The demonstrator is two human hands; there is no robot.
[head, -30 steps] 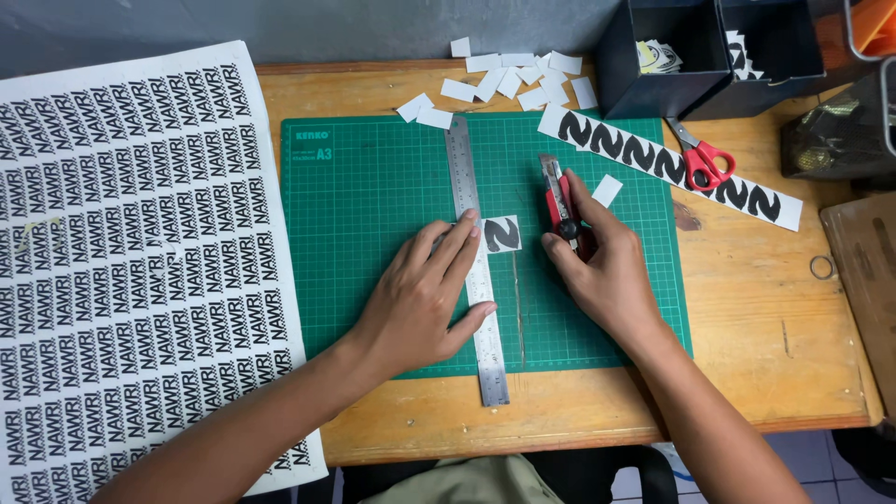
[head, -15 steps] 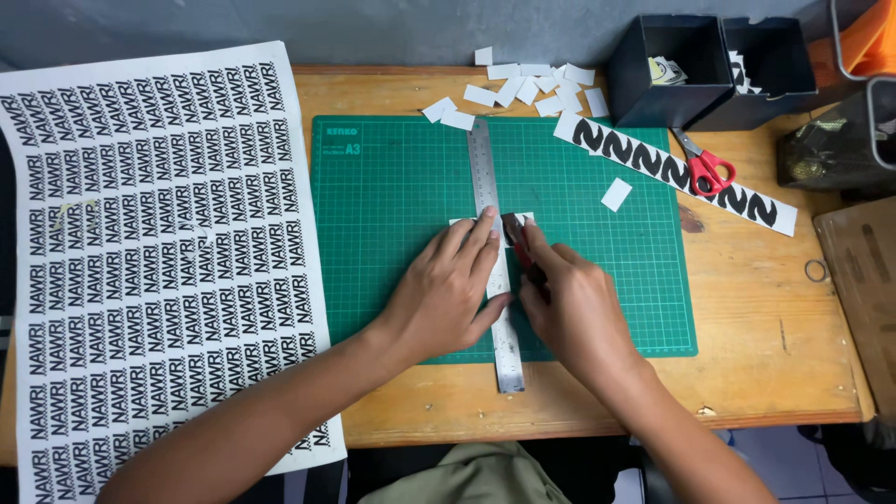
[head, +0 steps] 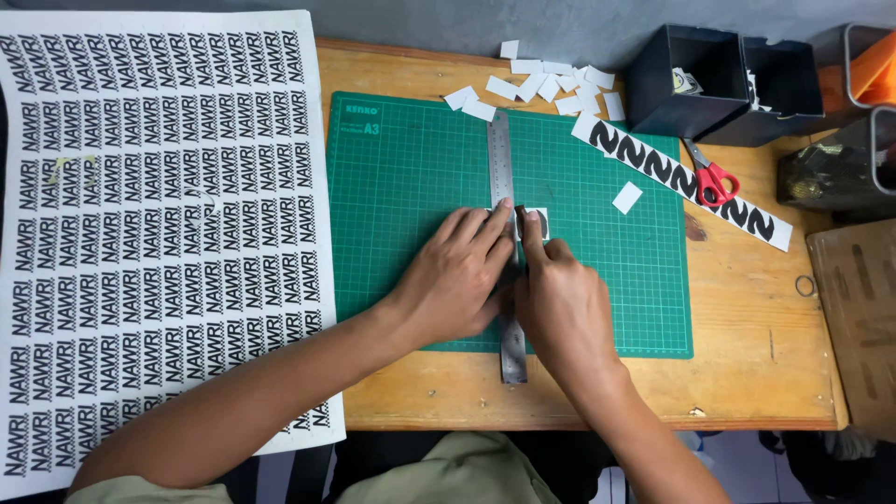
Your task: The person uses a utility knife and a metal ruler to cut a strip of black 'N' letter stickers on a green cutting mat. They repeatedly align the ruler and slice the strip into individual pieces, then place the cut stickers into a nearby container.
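My left hand [head: 457,275] lies flat on a steel ruler [head: 502,168] that runs up and down the middle of a green cutting mat [head: 411,168]. My right hand [head: 560,299] is closed on a craft knife, mostly hidden under my fingers, its tip against the ruler's right edge. A small white label piece with a black mark [head: 538,222] lies on the mat at the ruler's right edge, partly under my fingertips.
A large white sheet of printed labels [head: 159,215] covers the table's left. Several cut white slips [head: 551,84] lie at the mat's top edge. A printed strip [head: 653,166], red-handled scissors [head: 711,179], black boxes [head: 691,79] and a wooden board [head: 859,317] sit right.
My right hand has moved left with the knife to the ruler's edge, onto the small label piece. My left hand stays on the ruler. The view has shifted slightly.
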